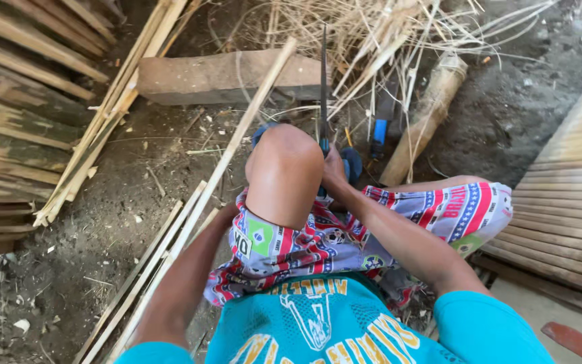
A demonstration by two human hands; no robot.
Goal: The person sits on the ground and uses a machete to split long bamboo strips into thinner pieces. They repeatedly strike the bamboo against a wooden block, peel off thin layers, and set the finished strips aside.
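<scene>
From the head camera we look down on a seated person with one bare knee (284, 172) raised. The right hand (333, 172) sits just beyond and beside that knee, its fingers curled tight around the handle of a long dark blade (323, 81) that rises straight away from the hand toward the dry fibre pile (372, 34). The grip itself is half masked by the knee, so we cannot see how the thumb lies.

A long pale bamboo strip (237, 141) runs slantwise from the lower left up past the knee to the brick-like block (217, 77). It passes on the left side of the knee, well apart from the right hand's fingers.

The left hand is hidden: the left forearm (183, 283) reaches down under the patterned shorts (318, 246), near the strip, and we cannot tell whether those fingers are open or closed, or whether they touch the strip.

A blue-handled tool (379, 129) lies just beside a thick bamboo section (426, 118); its working end is lost among the fibres.
</scene>
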